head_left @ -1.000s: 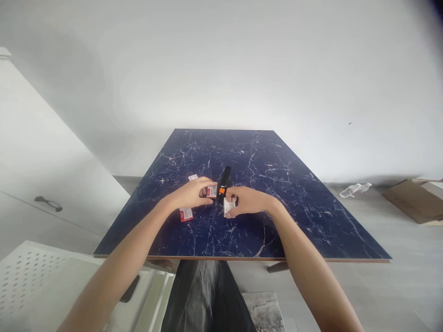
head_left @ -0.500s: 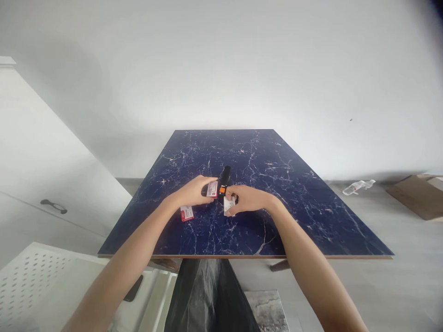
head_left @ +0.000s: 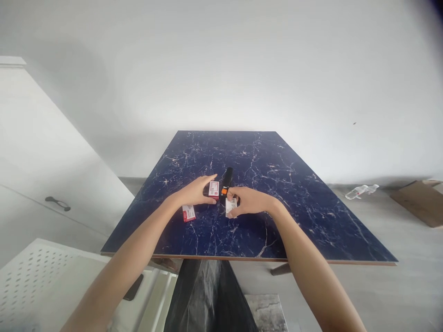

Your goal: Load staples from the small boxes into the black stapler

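My left hand (head_left: 195, 191) rests on the dark blue marble table (head_left: 294, 203) with its fingers round a small red and white box (head_left: 213, 188). My right hand (head_left: 248, 200) pinches a small white box (head_left: 230, 205) just to the right. Between the two hands lies a black stapler with an orange mark (head_left: 226, 180), pointing away from me. Another red and white box (head_left: 188, 213) lies flat on the table below my left wrist.
A white cabinet with a dark handle (head_left: 57, 203) stands at the left. A white perforated surface (head_left: 31, 276) with a dark phone (head_left: 132, 287) sits at the lower left. On the floor at the right lie a plastic bottle (head_left: 363, 190) and cardboard (head_left: 418, 203).
My left index finger has lifted and stretched out above the red and white box. Both hands stay over the same spot; the view has shifted slightly.
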A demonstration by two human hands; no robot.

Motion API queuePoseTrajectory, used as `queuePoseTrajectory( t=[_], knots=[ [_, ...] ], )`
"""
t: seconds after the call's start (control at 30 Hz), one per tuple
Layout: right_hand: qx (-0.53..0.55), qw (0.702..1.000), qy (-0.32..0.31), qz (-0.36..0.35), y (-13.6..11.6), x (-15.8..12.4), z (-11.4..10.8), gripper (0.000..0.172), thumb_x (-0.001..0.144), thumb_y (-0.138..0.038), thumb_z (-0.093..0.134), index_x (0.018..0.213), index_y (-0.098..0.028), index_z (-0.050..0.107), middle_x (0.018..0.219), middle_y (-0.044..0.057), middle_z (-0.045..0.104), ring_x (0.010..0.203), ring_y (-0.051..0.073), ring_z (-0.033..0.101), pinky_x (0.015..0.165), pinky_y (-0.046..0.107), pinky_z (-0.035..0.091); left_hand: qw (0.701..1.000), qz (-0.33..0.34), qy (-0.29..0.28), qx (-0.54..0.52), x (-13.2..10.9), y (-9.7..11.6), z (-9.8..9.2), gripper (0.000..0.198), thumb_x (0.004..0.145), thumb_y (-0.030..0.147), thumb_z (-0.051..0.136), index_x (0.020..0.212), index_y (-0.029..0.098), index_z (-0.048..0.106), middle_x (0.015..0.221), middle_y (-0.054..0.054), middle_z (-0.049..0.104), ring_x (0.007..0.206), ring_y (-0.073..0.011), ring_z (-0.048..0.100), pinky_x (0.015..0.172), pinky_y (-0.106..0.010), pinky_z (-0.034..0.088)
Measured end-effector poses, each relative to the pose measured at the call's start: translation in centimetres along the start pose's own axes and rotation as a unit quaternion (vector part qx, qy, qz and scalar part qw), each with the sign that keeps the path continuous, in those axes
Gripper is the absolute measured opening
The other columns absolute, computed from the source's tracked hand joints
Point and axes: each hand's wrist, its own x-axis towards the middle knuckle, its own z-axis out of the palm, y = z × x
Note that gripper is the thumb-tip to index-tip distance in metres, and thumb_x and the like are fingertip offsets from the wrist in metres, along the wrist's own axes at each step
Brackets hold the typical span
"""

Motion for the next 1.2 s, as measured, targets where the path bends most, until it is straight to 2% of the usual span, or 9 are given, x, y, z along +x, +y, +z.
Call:
queuePoseTrajectory(
  t=[0.13, 0.3, 0.4, 0.5, 0.67, 0.87, 0.93, 1.1, 1.2],
  knots=[
    [0.007, 1.000, -0.011, 0.004, -0.3, -0.4, -0.3, 0.057, 0.063, -0.052, 0.082, 0.106, -0.025, 0.056, 0.104, 0.003, 0.066, 0.083, 0.023, 0.060, 0.065, 0.029, 0.039, 0.999, -0.023, 0.017, 0.039, -4.8, -0.1, -2.4, 0.091, 0.076, 0.065, 0.071, 0.153, 0.032, 0.038, 0.160, -0.010, 0.037, 0.144, -0.0357, 0.039, 0.111, -0.045, 0.037],
    [-0.026, 0.999, -0.015, 0.010, -0.4, -0.5, -0.2, 0.058, 0.061, -0.051, 0.083, 0.102, -0.024, 0.052, 0.101, 0.004, 0.064, 0.080, 0.023, 0.057, 0.062, 0.030, 0.038, 0.994, -0.091, 0.019, 0.053, -10.3, -0.7, -1.6, 0.067, 0.072, 0.065, 0.074, 0.125, 0.027, 0.060, 0.129, -0.012, 0.063, 0.118, -0.0369, 0.059, 0.093, -0.044, 0.049],
    [-0.023, 1.000, -0.016, 0.007, -0.2, -0.4, -0.2, 0.055, 0.063, -0.049, 0.082, 0.100, -0.024, 0.052, 0.101, 0.004, 0.064, 0.080, 0.022, 0.057, 0.062, 0.030, 0.037, 0.994, -0.085, 0.063, 0.029, -8.9, 0.0, -1.3, 0.051, 0.079, 0.059, 0.069, 0.114, 0.024, 0.058, 0.118, -0.011, 0.066, 0.102, -0.0312, 0.065, 0.086, -0.042, 0.051],
    [-0.005, 1.000, -0.023, 0.003, 0.0, -0.3, -0.3, 0.054, 0.064, -0.047, 0.081, 0.102, -0.023, 0.053, 0.102, 0.003, 0.064, 0.081, 0.021, 0.057, 0.063, 0.029, 0.038, 0.991, -0.020, 0.130, 0.012, -4.7, 1.2, -2.0, 0.051, 0.080, 0.053, 0.071, 0.119, 0.025, 0.055, 0.128, -0.010, 0.063, 0.113, -0.0292, 0.061, 0.093, -0.041, 0.049],
    [0.031, 0.999, -0.040, -0.004, 0.3, -0.4, -0.9, 0.049, 0.067, -0.045, 0.081, 0.102, -0.023, 0.054, 0.101, 0.002, 0.066, 0.082, 0.020, 0.060, 0.065, 0.028, 0.040, 0.999, 0.027, -0.023, 0.010, 0.7, 2.5, -2.2, 0.050, 0.070, 0.056, 0.077, 0.104, 0.024, 0.060, 0.121, -0.010, 0.063, 0.102, -0.0296, 0.064, 0.080, -0.038, 0.050],
    [0.145, 0.987, -0.064, -0.029, 0.6, -1.1, -1.7, 0.045, 0.070, -0.042, 0.079, 0.103, -0.022, 0.054, 0.102, 0.003, 0.066, 0.086, 0.020, 0.063, 0.074, 0.031, 0.048, 0.995, 0.007, -0.010, -0.102, 0.5, 1.1, -0.4, 0.052, 0.068, 0.051, 0.079, 0.107, 0.024, 0.058, 0.123, -0.011, 0.064, 0.099, -0.0283, 0.067, 0.079, -0.038, 0.052],
    [0.198, 0.979, 0.002, -0.045, 0.5, -0.9, -1.5, 0.043, 0.075, -0.045, 0.073, 0.105, -0.022, 0.052, 0.106, 0.005, 0.066, 0.089, 0.021, 0.064, 0.077, 0.034, 0.050, 0.989, 0.005, -0.003, -0.150, 0.3, 0.8, 0.1, 0.052, 0.068, 0.048, 0.080, 0.108, 0.023, 0.057, 0.118, -0.010, 0.067, 0.096, -0.0276, 0.069, 0.079, -0.040, 0.053],
    [0.147, 0.895, 0.421, -0.011, -1.1, 1.9, -1.3, 0.043, 0.086, -0.052, 0.060, 0.115, -0.023, 0.046, 0.119, 0.011, 0.063, 0.099, 0.023, 0.062, 0.089, 0.039, 0.049, 0.975, 0.005, -0.012, -0.221, 0.5, 0.4, 1.1, 0.065, 0.065, 0.041, 0.084, 0.119, 0.022, 0.053, 0.113, -0.012, 0.071, 0.096, -0.0283, 0.071, 0.083, -0.043, 0.054],
    [0.042, 0.875, 0.482, -0.009, -2.1, 4.5, -1.9, 0.044, 0.087, -0.050, 0.060, 0.119, -0.022, 0.048, 0.122, 0.013, 0.063, 0.107, 0.027, 0.059, 0.095, 0.042, 0.047, 0.978, 0.010, -0.010, -0.207, 0.5, 0.1, 1.4, 0.086, 0.064, 0.043, 0.085, 0.138, 0.024, 0.045, 0.129, -0.016, 0.066, 0.103, -0.0293, 0.070, 0.086, -0.042, 0.054]
  ],
)
